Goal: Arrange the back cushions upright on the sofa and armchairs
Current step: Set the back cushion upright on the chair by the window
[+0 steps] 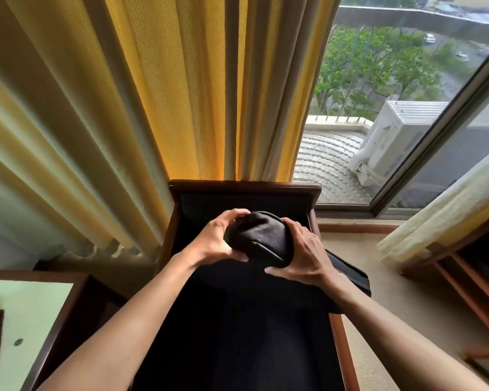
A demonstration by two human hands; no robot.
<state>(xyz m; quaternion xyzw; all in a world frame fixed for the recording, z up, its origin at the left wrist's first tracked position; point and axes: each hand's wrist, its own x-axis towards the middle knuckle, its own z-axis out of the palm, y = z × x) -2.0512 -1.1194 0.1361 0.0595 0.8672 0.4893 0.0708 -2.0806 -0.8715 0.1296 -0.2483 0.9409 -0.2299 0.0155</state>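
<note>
Both hands grip a dark cushion (256,239) over the back part of the armchair (244,190) seat, just in front of its wooden-framed backrest. The left hand (219,239) curls its fingers (236,214) over the cushion's left end, thumb underneath; the right hand (301,253) clamps the right end the same way. A yellow curtain (181,88) hangs behind the armchair, a window (393,88) to its right. A glass-topped counter (26,314) stands at the left.
</note>
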